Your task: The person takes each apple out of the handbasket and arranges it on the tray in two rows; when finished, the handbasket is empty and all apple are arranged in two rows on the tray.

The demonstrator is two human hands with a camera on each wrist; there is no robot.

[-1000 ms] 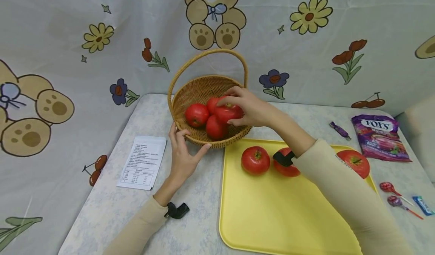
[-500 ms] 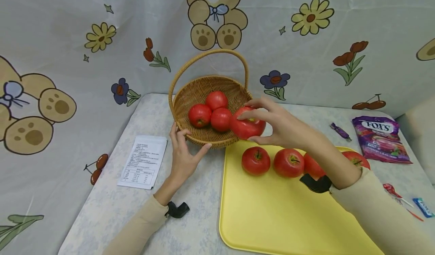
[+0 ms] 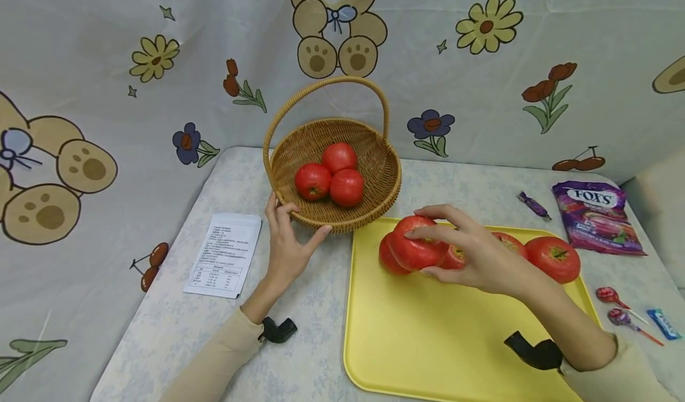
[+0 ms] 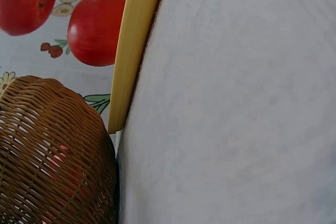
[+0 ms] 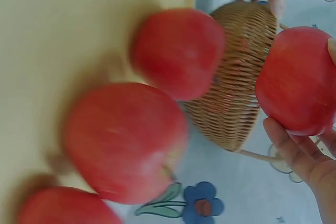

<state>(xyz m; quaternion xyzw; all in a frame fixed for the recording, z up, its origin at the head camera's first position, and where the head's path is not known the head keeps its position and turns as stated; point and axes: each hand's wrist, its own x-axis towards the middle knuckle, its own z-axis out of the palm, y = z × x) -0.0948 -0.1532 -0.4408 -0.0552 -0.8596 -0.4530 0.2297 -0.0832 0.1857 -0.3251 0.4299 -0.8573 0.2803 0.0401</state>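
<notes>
In the head view, the left hand (image 3: 287, 253) grips the rim of the basket (image 3: 369, 216), and the right hand (image 3: 471, 253), fingers spread, pinches an apple (image 3: 414, 242) that has moved from the basket's edge to over the tray (image 3: 417, 330), right of centre. The left wrist view shows the basket lower left, the right wrist view the apple at right.

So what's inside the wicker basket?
Three red apples sit clustered inside the wicker basket. They cover the part of its bottom beneath them, so that can't be seen.
</notes>
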